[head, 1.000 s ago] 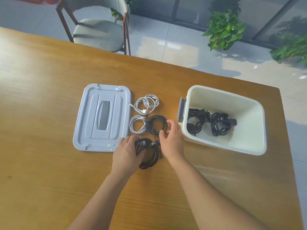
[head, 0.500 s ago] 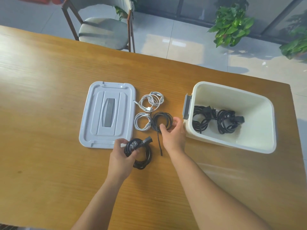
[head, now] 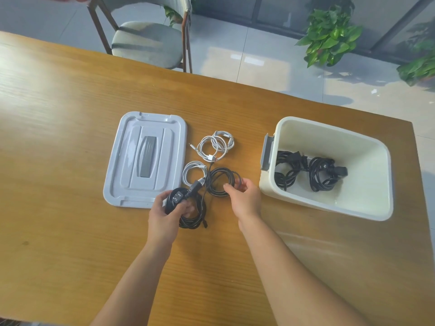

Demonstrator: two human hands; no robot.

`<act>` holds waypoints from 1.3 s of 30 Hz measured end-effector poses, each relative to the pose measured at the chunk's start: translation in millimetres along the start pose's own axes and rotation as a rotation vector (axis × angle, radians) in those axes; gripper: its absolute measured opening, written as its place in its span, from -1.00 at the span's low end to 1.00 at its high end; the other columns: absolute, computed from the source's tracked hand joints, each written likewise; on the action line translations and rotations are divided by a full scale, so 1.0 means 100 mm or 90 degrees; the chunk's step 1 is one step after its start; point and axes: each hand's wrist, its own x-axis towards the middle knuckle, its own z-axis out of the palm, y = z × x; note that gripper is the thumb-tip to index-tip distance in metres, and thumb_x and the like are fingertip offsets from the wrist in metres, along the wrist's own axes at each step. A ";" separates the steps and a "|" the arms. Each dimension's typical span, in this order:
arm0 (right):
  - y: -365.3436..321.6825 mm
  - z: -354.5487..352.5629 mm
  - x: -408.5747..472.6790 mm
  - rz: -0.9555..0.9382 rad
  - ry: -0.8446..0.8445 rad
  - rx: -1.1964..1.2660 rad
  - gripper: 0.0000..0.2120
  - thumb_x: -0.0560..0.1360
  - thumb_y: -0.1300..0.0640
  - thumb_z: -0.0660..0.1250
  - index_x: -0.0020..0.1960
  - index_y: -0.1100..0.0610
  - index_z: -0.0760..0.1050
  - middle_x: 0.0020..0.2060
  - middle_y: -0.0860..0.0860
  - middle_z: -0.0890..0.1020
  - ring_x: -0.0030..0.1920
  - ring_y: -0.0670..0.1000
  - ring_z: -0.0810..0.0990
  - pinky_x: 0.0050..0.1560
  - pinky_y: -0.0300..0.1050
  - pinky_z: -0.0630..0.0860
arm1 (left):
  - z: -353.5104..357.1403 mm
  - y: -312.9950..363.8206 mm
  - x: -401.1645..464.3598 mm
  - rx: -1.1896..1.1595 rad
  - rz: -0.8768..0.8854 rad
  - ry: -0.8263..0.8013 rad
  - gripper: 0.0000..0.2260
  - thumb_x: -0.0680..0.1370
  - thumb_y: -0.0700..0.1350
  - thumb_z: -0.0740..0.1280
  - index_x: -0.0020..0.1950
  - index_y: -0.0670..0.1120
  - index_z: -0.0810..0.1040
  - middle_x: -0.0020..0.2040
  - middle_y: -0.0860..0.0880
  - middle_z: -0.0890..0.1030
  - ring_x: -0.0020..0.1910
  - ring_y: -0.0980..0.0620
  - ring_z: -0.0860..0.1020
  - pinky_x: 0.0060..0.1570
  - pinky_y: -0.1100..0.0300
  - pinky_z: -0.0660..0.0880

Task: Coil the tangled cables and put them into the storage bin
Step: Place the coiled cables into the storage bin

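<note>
Cables in four coils lie on a wooden counter (head: 70, 161) between a grey bin lid (head: 131, 165) and an open cream storage bin (head: 367, 208), as a person works over them with both bare hands. Two black power cords (head: 313, 171), already coiled, rest on the bin floor, touching each other. On the counter, just right of the lid, sit two white coils: a larger USB cable (head: 217, 144) farther from the person and a smaller white cable (head: 191, 171) nearer, its edge touching a thin black coil (head: 222, 181). The left hand (head: 166, 214) grips a thick black power cord coil (head: 190, 208), fingers curled round its near side with the pronged plug (head: 177, 198) showing on top. The right hand (head: 244, 196) pinches the near rim of the thin black coil, fingertips closed on its loops, just beside the bin wall. The risk from here appears to be re-tangling: a loose tail of the thin cable trails down toward the thick coil, and lifting either bundle could likely drag the other, or snag the small white coil that it touches. Neither coil looks tied, so a grip on one side only could let the loops spring open on the way to the bin.
</note>
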 end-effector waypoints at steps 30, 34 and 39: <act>0.16 -0.66 -0.81 -0.020 -0.132 0.205 -0.92 0.60 0.19 0.46 0.04 0.09 0.72 -0.19 0.01 0.72 -0.26 -0.07 0.63 -0.16 -0.17 0.64 | -0.18 0.26 -0.32 -0.031 0.065 -0.072 -0.59 0.21 0.10 0.62 0.03 0.06 0.75 -0.05 -0.28 0.71 -0.10 -0.14 0.68 0.21 -0.20 0.56; 0.01 -0.75 -1.00 -0.060 -0.156 0.208 -0.91 0.61 0.17 0.45 -0.02 0.09 0.73 -0.16 0.05 0.74 -0.25 -0.06 0.64 -0.16 -0.17 0.64 | -0.20 0.46 -0.41 -0.043 0.091 -0.089 -0.61 0.24 0.09 0.61 0.03 0.02 0.75 0.00 -0.34 0.68 -0.13 -0.10 0.66 0.10 -0.14 0.59; -0.26 -0.99 -1.13 -0.108 -0.163 0.249 -0.89 0.61 0.15 0.45 -0.04 0.04 0.75 -0.12 0.05 0.75 -0.24 -0.08 0.64 -0.18 -0.20 0.63 | -0.07 0.83 -0.55 -0.052 0.140 -0.129 -0.59 0.23 0.09 0.61 0.03 0.00 0.75 -0.01 -0.36 0.67 -0.17 -0.08 0.63 -0.03 0.01 0.56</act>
